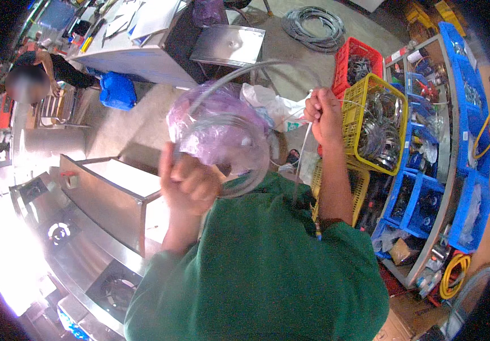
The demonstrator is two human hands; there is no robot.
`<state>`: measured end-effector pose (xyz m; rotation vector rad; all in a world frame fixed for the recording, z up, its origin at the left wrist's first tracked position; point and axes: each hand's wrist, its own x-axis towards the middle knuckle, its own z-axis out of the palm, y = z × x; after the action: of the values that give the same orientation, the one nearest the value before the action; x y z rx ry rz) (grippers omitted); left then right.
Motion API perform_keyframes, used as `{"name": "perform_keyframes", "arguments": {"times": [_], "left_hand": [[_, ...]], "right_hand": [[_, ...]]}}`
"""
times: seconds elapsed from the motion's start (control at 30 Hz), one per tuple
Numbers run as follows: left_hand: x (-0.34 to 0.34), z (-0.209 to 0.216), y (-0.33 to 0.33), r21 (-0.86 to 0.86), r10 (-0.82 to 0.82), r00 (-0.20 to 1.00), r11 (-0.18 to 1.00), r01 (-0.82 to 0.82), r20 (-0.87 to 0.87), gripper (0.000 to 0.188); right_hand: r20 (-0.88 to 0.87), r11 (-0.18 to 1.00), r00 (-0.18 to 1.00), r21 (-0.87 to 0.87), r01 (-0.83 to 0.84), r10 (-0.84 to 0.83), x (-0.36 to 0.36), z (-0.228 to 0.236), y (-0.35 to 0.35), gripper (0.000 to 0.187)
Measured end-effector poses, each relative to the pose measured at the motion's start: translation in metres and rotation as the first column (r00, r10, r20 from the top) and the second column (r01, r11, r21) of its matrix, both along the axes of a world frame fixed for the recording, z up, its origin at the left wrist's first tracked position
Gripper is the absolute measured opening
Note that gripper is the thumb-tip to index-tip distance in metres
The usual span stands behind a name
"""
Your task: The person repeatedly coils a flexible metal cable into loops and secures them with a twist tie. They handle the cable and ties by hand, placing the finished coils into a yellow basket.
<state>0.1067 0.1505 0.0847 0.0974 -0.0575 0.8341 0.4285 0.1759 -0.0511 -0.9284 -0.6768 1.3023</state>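
My left hand (191, 182), blurred by motion, is closed around a coil of clear, see-through tubing (261, 167) in front of my chest. A loose length of the tubing arcs up and over from the coil toward my right side. Raised at the right, my right hand (325, 116) is closed in a pinch on a thin white tube (307, 136), which hangs down below the fingers. Whether the white tube and the clear coil are one piece, I cannot tell. Behind the coil is a purple plastic bag (182, 116).
A yellow basket (359, 146) of coiled parts and a red crate (340, 68) stand right, beside a rack with blue bins (414, 196). At left are a metal cabinet (105, 190) and steel stove tops (83, 253). A person (57, 68) sits far left. Grey hose (290, 34) lies behind.
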Motion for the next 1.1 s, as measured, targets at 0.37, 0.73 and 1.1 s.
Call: {"name": "perform_keyframes", "arguments": {"times": [0.37,0.73,1.1], "left_hand": [[-0.036,0.067,0.036,0.398,0.454,0.887,0.831,-0.389,-0.081,0.055],[0.092,-0.011,0.029,0.187,0.227,0.952,0.964,-0.189,-0.207,0.057],[0.096,-0.044,0.047,0.096,0.398,0.62,0.882,-0.461,-0.676,0.057]], "right_hand": [[0.872,0.885,0.293,-0.27,-0.38,0.392,0.045,-0.032,-0.03,0.032],[-0.878,0.993,0.465,-0.115,0.027,-0.115,-0.057,0.01,0.062,0.021],[-0.899,0.919,0.37,0.08,-0.385,0.233,-0.094,0.027,0.007,0.024]]}}
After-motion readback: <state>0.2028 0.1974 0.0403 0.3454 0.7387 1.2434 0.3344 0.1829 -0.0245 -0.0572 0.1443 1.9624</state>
